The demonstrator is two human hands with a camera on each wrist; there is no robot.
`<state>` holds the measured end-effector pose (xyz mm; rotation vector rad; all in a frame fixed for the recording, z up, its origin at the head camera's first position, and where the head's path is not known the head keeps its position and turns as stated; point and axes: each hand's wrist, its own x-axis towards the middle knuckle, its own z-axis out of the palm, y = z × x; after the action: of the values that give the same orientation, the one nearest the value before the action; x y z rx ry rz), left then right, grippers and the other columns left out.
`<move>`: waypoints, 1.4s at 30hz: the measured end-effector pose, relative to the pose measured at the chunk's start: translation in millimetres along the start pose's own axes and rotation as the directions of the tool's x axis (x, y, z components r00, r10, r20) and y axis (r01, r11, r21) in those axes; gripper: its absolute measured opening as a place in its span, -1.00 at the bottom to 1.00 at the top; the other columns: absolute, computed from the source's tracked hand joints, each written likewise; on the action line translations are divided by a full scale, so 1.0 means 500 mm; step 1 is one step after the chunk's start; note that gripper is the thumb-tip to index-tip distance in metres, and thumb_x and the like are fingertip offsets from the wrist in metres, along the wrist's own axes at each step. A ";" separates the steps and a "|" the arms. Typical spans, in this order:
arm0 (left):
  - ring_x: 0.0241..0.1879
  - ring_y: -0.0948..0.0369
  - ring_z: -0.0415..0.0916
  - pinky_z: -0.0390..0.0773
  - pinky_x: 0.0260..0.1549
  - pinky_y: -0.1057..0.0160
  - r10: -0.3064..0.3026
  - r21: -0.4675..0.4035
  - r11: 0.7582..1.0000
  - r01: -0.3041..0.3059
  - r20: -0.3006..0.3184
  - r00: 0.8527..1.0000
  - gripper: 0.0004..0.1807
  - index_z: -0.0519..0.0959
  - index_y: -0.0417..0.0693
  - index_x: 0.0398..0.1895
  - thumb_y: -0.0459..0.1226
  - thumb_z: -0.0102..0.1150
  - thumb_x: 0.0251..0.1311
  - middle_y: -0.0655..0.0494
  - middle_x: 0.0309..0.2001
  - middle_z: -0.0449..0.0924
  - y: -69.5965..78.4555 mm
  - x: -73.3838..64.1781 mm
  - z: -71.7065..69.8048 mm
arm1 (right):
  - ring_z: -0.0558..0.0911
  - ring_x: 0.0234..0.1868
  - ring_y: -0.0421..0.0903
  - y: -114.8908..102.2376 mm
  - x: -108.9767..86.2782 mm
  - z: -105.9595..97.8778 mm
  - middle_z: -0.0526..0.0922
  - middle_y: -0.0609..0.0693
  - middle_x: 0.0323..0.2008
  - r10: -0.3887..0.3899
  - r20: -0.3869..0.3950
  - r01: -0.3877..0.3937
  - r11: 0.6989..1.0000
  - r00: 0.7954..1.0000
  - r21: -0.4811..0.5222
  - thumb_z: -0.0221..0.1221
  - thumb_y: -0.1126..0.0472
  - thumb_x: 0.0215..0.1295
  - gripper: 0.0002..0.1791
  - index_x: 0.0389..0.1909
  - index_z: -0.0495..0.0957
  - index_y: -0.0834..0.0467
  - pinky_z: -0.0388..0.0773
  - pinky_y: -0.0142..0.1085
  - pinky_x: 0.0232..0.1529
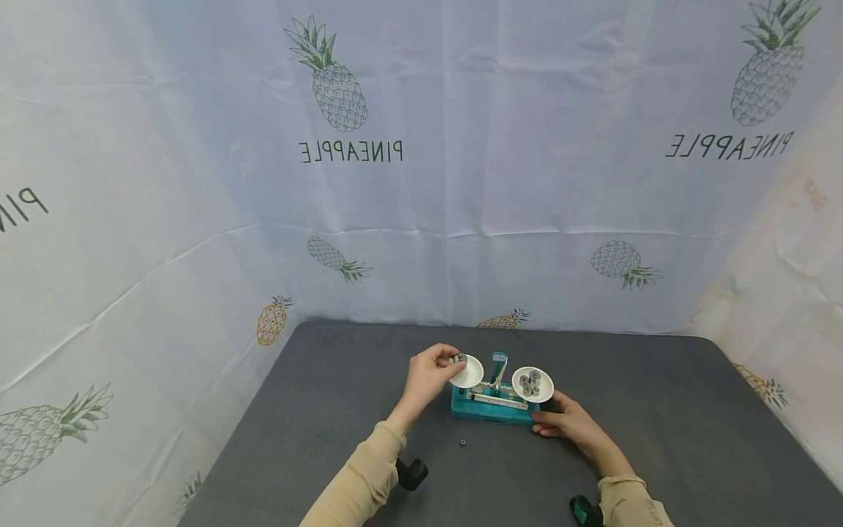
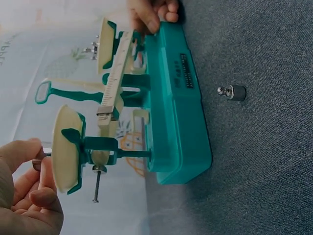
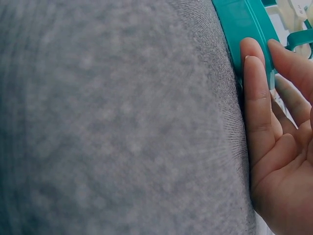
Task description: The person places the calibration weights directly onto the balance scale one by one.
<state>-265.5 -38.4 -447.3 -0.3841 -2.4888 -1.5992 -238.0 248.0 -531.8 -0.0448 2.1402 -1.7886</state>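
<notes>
A teal balance scale (image 1: 494,414) with two cream pans stands on the grey table. At its left pan (image 1: 471,375), my left hand (image 1: 428,372) pinches a small metal weight (image 2: 38,161) between thumb and fingers. Several metal weights (image 1: 530,382) sit in the right pan (image 1: 545,391). My right hand (image 1: 569,423) grips the right end of the scale's base, with the thumb on one side and fingers (image 3: 257,88) along another. One small metal weight (image 2: 238,92) stands on the table in front of the base.
Dark grey cloth covers the table (image 1: 329,410). Behind it hangs a pale curtain (image 1: 421,183) printed with pineapples. Black devices (image 1: 413,474) are near both sleeves. The scale's pointer (image 1: 499,366) rises between the pans.
</notes>
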 end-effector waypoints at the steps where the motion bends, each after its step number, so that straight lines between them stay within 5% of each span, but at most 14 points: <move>1: -0.47 0.35 0.51 0.51 -0.53 0.44 0.003 0.009 1.000 -0.003 0.004 1.000 -0.77 0.64 -0.09 -0.23 -0.20 0.32 0.05 0.01 -0.41 0.66 -0.001 0.000 0.001 | 0.69 -0.35 -0.15 0.000 0.000 0.001 0.52 0.24 -0.08 0.002 -0.003 -0.002 1.000 1.000 0.001 0.24 0.17 0.18 -0.06 0.39 -0.14 0.38 0.64 -0.31 -0.30; 6: -0.46 0.31 0.53 0.51 -0.54 0.45 0.017 0.038 0.999 -0.017 0.017 1.000 -0.78 0.64 -0.11 -0.23 -0.22 0.31 0.05 -0.01 -0.38 0.67 -0.005 0.001 0.007 | 0.69 -0.34 -0.13 0.001 -0.003 0.005 0.39 0.39 0.05 0.009 -0.014 -0.009 1.000 1.000 0.002 0.24 0.18 0.17 -0.05 0.40 -0.15 0.37 0.64 -0.29 -0.29; 24: -0.46 0.31 0.51 0.49 -0.54 0.46 0.026 0.057 0.998 -0.028 0.040 0.999 -0.74 0.63 -0.15 -0.16 -0.27 0.29 0.06 -0.04 -0.26 0.67 -0.008 0.003 0.009 | 0.69 -0.35 -0.14 -0.001 -0.003 0.002 0.56 0.20 -0.13 0.000 -0.006 0.000 1.000 1.000 -0.005 0.23 0.16 0.19 -0.06 0.39 -0.14 0.37 0.64 -0.30 -0.29; 34: -0.59 0.38 0.35 0.38 -0.65 0.46 0.048 0.094 0.994 -0.050 0.023 0.999 -0.73 0.64 -0.14 -0.14 -0.27 0.30 0.05 -0.02 -0.39 0.64 -0.006 0.004 0.005 | 0.69 -0.35 -0.15 -0.001 0.001 0.002 0.52 0.23 -0.10 -0.001 -0.012 0.001 1.000 1.000 -0.006 0.24 0.18 0.18 -0.08 0.39 -0.11 0.37 0.64 -0.31 -0.29; 42: -0.48 0.33 0.44 0.44 -0.56 0.46 0.072 0.088 0.993 -0.073 0.019 0.997 -0.74 0.64 -0.11 -0.15 -0.24 0.29 0.07 -0.09 -0.26 0.62 -0.003 -0.006 -0.005 | 0.69 -0.35 -0.15 -0.001 0.000 0.002 0.43 0.36 0.01 -0.004 -0.020 0.004 1.000 1.000 -0.011 0.24 0.18 0.18 -0.08 0.39 -0.11 0.37 0.64 -0.30 -0.29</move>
<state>-263.2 -41.9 -448.4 -0.4705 -2.5160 -1.4579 -237.9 246.8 -531.3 -0.0344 2.1655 -1.7871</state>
